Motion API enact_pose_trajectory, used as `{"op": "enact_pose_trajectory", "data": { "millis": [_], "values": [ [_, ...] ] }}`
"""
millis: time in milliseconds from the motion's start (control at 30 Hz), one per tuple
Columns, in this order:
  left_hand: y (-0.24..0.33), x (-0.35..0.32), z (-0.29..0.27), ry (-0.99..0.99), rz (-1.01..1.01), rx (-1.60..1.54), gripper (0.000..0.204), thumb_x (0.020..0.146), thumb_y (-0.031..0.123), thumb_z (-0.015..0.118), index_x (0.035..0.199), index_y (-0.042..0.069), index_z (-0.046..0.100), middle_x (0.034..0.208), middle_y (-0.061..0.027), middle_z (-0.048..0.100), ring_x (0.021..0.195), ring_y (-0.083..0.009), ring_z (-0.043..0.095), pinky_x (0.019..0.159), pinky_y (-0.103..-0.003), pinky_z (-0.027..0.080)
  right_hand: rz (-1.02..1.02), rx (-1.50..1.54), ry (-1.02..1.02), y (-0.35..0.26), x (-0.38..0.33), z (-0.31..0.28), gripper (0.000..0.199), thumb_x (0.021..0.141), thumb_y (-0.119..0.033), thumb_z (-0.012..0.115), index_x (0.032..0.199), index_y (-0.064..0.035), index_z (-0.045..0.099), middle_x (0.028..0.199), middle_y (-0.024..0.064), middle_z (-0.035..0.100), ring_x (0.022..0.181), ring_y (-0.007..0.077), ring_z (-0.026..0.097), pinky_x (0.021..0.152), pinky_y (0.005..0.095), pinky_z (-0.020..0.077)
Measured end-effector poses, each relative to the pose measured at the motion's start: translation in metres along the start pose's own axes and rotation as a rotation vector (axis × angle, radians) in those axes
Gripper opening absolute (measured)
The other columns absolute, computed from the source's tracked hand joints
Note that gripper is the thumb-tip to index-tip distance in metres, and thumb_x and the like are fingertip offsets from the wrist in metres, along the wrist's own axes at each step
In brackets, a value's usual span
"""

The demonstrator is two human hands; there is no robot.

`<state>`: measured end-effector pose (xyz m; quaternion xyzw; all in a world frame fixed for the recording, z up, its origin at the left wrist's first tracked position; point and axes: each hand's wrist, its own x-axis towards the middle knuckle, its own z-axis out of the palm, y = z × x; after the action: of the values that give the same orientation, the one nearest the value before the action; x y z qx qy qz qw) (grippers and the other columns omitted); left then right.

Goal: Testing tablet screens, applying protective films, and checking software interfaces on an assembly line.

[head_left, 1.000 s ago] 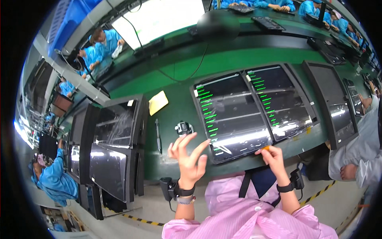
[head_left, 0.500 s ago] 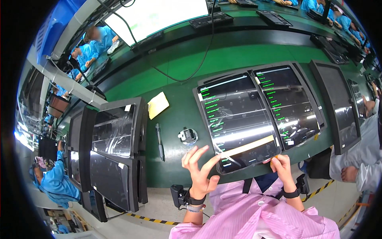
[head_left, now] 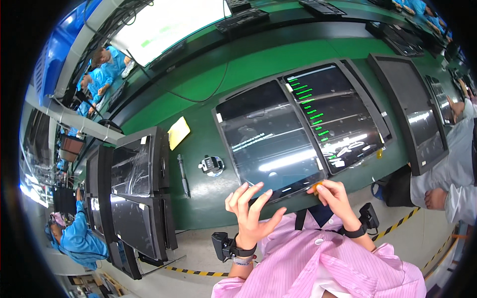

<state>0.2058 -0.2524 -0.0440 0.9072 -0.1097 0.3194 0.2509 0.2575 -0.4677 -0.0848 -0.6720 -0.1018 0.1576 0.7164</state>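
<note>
Two tablets lie side by side on dark trays. The left tablet [head_left: 268, 134] shows a dark screen with a few pale lines of text. The right tablet [head_left: 338, 114] carries a column of green text. My left hand [head_left: 251, 213] is open, its fingers spread over the near left corner of the left tablet; I cannot tell whether they touch it. At that tablet's near right corner, my right hand [head_left: 334, 198] is closed, thumb and forefinger pinching a small orange piece [head_left: 316, 186]. Most of that piece is hidden by the fingers.
Left of the tablets are a small black-and-silver device [head_left: 211, 164], a pen [head_left: 183, 175] and a yellow paper note [head_left: 179, 132]. Stacked trays with film-covered screens [head_left: 131, 169] stand further left. Another dark tray [head_left: 410, 109] is at right, beside a person in grey clothing [head_left: 447, 174].
The left tablet's green list and yellow bar have given way to a plain dark screen with pale text. My left fingers have drawn back toward the near edge. The whole view has shifted.
</note>
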Motion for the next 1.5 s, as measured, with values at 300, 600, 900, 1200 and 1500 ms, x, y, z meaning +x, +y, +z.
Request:
{"op": "enact_pose_trajectory", "data": {
  "millis": [300, 600, 900, 1200, 1500],
  "values": [
    [0.025, 0.014, 0.019, -0.08, -0.018, 0.122, 0.053, 0.06, 0.028, 0.081, 0.105, 0.014, 0.059, 0.116, -0.0037, 0.053, 0.118, -0.0249, 0.039, 0.099, -0.042, 0.018, 0.002, 0.088, 0.021, 0.004, 0.001, 0.002, 0.027, 0.092, -0.017, 0.049, 0.085, 0.0028, 0.065, 0.055, -0.0018, 0.049, 0.048, 0.0028, 0.039, 0.045, 0.0194, 0.0299],
    [0.005, 0.0, -0.011, 0.053, -0.081, 0.155, 0.049, 0.061, 0.028, 0.08, 0.104, 0.016, 0.06, 0.109, 0.0007, 0.057, 0.113, -0.0219, 0.045, 0.098, -0.04, 0.018, 0.022, 0.106, 0.018, 0.003, 0.001, 0.002, 0.026, 0.092, -0.016, 0.049, 0.084, 0.0035, 0.065, 0.063, 0.0, 0.055, 0.049, 0.0024, 0.038, 0.046, 0.0193, 0.0306],
    [-0.012, -0.013, -0.021, 0.027, -0.149, 0.14, 0.047, 0.06, 0.03, 0.08, 0.099, 0.014, 0.059, 0.11, -0.0019, 0.056, 0.113, -0.0236, 0.044, 0.096, -0.04, 0.02, -0.016, 0.133, 0.019, 0.008, 0.002, 0.002, 0.024, 0.091, -0.015, 0.049, 0.082, 0.0035, 0.062, 0.08, 0.0072, 0.066, 0.049, 0.002, 0.039, 0.046, 0.0183, 0.0325],
    [-0.008, 0.003, -0.012, -0.074, -0.097, 0.113, 0.051, 0.057, 0.033, 0.081, 0.101, 0.016, 0.061, 0.112, -0.0031, 0.055, 0.116, -0.0252, 0.04, 0.098, -0.042, 0.019, 0.012, 0.1, 0.035, 0.004, 0.001, 0.002, 0.026, 0.092, -0.017, 0.049, 0.084, 0.0031, 0.064, 0.059, -0.0007, 0.053, 0.049, 0.0021, 0.039, 0.045, 0.0186, 0.0299],
    [-0.019, 0.01, -0.018, -0.165, -0.104, 0.184, 0.03, 0.08, 0.037, 0.055, 0.104, 0.023, 0.066, 0.124, -0.0078, 0.047, 0.123, -0.0276, 0.029, 0.101, -0.048, 0.008, -0.009, 0.042, 0.058, 0.004, -0.009, -0.005, 0.021, 0.091, -0.016, 0.051, 0.093, 0.0012, 0.064, 0.054, -0.003, 0.047, 0.049, 0.0022, 0.039, 0.044, 0.0197, 0.0301]
  ]
}}
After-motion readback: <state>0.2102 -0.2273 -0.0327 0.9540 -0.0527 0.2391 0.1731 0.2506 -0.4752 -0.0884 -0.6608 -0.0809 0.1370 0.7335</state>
